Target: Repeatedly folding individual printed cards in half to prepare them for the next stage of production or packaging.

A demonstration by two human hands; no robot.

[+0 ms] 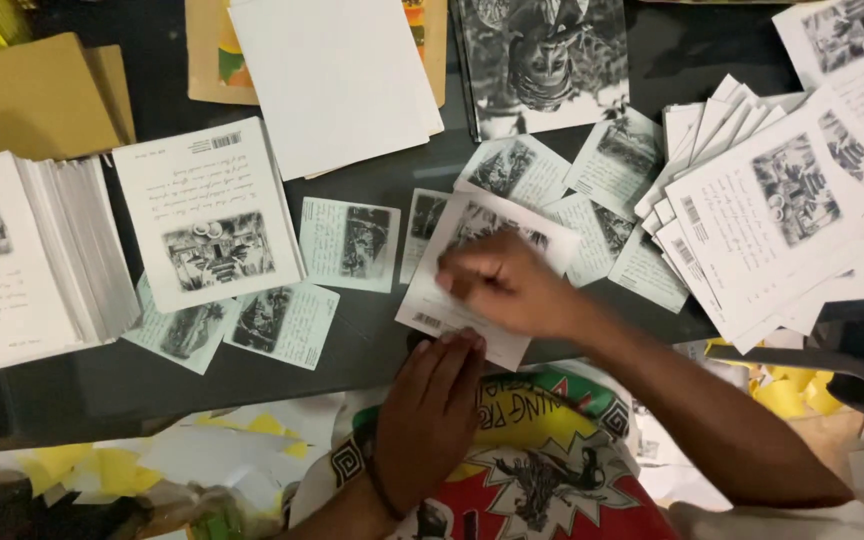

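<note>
on dark table (372, 330), both hands — left hand (430, 410), right hand (507, 288) — on printed card (457, 300)

Right hand (507, 285) presses a printed card (472, 270) on the dark table (372, 350); left hand (432, 400) touches its near edge.

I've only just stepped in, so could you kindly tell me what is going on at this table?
A person is sorting printed cards on a dark table. Their right hand lies on top of a white printed card with a black-and-white picture, while the left hand touches its near edge. Small picture cards lie scattered around; a thick stack of cards sits to the left and a fanned pile of cards to the right.
</note>
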